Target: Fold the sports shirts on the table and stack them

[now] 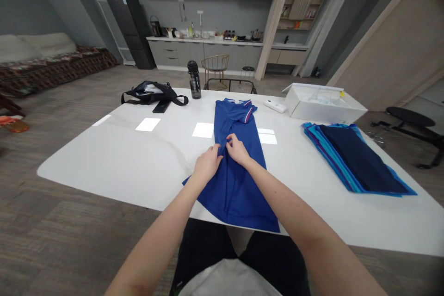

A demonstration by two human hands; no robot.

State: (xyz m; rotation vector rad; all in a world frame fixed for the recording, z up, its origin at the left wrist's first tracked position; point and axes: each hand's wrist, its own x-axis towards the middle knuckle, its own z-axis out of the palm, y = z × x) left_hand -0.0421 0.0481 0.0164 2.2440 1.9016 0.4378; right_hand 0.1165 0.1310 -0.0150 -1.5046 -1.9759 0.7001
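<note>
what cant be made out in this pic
- Head view: the underside of the blue shirt, hidden by its upper layer.
- Head view: the cloth right under the fingertips of the left hand and right hand, covered by the fingers.
- Head view: most of the lower layers in the garment stack, covered by the dark top piece.
- Head view: lettering on the bottle, too small.
- Head view: the table's right end, cut off by the picture edge.

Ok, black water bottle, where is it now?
Head view, back edge of the white table, left of centre: the bottle stands upright, just right of the black bag.
</note>
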